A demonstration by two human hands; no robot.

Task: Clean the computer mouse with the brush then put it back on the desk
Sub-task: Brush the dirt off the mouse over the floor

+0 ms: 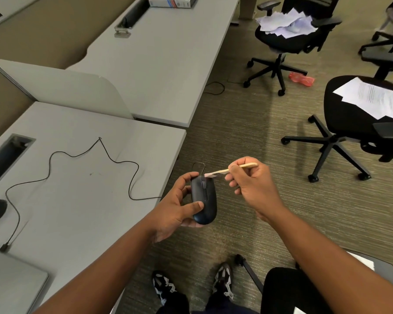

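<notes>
Left hand [177, 205]: gripping black mouse [204, 200], held off the bench [77, 177].
Right hand [252, 184]: pinching brush [232, 170], bristles touching the mouse's front.

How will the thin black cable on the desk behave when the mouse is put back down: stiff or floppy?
Probably floppy: the cable lies in loose curves on the desk. It looks thin and light, so it should follow the mouse held by the left hand easily. Its kinks may stay rather than flatten.

The brush [230, 170] tip looks blurry. The left hand [179, 205] hides part of the mouse [204, 200]. The picture's edge cuts off the laptop [11, 282] and a chair [361, 123].
</notes>
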